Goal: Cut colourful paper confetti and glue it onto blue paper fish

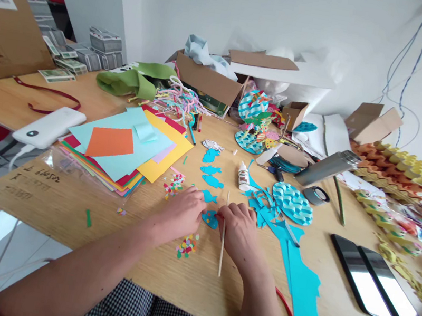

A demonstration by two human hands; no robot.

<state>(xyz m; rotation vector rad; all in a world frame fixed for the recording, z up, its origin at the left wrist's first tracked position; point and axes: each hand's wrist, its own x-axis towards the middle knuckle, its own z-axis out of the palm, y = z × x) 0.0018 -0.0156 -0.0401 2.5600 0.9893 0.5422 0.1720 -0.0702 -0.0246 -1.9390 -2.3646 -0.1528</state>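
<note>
The paper fish (210, 219) lay between both; the left hand (182, 211) pinched its edge; the right hand (238, 229) clasped a stick (220, 253) pointing away.

Your left grip (182, 212) and right grip (237, 230) sit close together, knuckles up, fingers curled in and pinched, fingertips almost meeting. Your bare left forearm (98, 263) and right forearm (263, 305) reach forward and converge, wrists held low.

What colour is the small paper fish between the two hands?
The paper fish is turquoise blue; head view shows it.
</note>
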